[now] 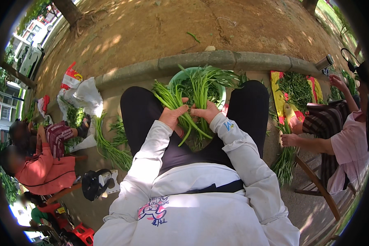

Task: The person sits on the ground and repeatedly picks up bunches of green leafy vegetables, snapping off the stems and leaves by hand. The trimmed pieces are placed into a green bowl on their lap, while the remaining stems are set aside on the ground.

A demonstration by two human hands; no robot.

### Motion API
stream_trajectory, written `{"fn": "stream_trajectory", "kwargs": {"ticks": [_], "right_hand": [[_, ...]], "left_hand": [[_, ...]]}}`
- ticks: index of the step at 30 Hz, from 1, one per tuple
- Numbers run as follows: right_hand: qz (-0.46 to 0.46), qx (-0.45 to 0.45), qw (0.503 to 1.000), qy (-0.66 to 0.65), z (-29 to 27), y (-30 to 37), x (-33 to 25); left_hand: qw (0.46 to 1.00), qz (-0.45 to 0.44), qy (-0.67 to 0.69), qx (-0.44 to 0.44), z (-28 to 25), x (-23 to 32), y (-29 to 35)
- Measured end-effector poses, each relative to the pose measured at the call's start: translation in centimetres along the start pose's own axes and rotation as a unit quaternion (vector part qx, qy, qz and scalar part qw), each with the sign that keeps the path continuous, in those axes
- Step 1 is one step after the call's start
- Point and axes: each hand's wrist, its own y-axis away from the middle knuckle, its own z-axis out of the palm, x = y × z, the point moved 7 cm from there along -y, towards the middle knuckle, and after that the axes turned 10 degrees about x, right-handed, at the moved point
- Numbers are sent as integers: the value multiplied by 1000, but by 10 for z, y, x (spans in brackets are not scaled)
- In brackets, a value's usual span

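My left hand (173, 116) is closed around a bunch of long green water spinach stems (167, 96), thumb pressed against them. Right beside it, my right hand (207, 111) grips a second, leafier bunch of water spinach (200, 88). The lower stem ends cross between my hands and hang toward my lap. Both bunches are held above and in front of a pale green basin (223, 96), which stands between my knees with dark leafy greens in it. My fingers' undersides are hidden.
More stems (110, 149) lie on the ground left of my leg, near a white sack (86, 96). A black bag (95, 184) sits closer. People sit at left and right; a red-yellow sack (277, 92) bears leaves at right. A stone curb (254, 61) runs across ahead.
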Motion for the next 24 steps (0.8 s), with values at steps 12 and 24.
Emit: {"fn": "stream_trajectory", "kwargs": {"ticks": [12,24], "right_hand": [[51,-28,995,82,4,11,-19],[-3,26,989,148,-3,7,-21]], "left_hand": [[998,-51,-6,-25,-1,-7,-3],[992,-108,48,-45,-3,-19,-4]]}}
